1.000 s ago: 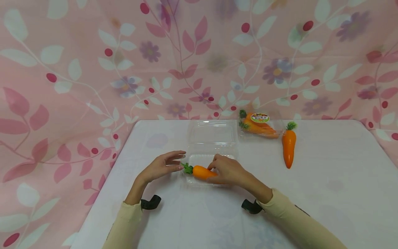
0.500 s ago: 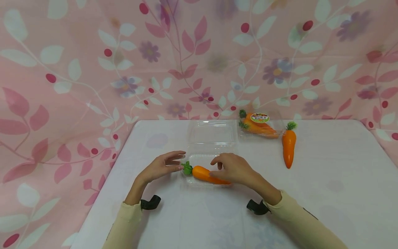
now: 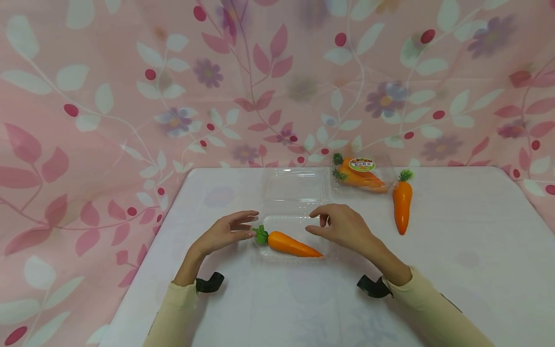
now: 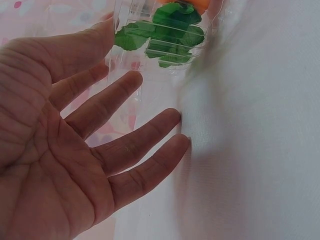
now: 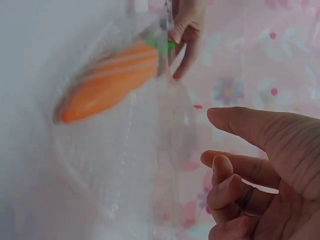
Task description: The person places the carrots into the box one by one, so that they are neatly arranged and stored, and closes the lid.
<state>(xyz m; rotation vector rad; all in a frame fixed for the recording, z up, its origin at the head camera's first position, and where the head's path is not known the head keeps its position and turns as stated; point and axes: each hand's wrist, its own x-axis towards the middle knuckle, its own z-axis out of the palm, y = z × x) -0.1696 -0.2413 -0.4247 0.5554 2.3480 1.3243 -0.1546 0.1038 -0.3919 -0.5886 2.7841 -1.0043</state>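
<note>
An orange carrot point(image 3: 291, 244) with green leaves point(image 3: 261, 234) lies slantwise in the base of a clear plastic box point(image 3: 284, 221), whose lid point(image 3: 296, 185) is folded back behind it. At the box's left side is my left hand point(image 3: 222, 232), fingers spread and extended. In the left wrist view its thumb lies against or just beside the clear wall near the leaves; I cannot tell whether they touch. My right hand point(image 3: 347, 229) hovers by the box's right side, fingers loosely bent, holding nothing. The right wrist view shows a gap between that hand and the carrot point(image 5: 110, 82).
Behind on the right stands a closed clear box point(image 3: 390, 164) with carrots inside and a label point(image 3: 362, 165). A single carrot point(image 3: 402, 207) lies beside it. A white cloth point(image 3: 468, 260) covers the table, and a flowered pink curtain point(image 3: 277, 82) hangs behind.
My right hand has let go of the carrot in the box and moved right, away from it. The carrot stays in the box, fully uncovered. The left hand has not visibly moved.
</note>
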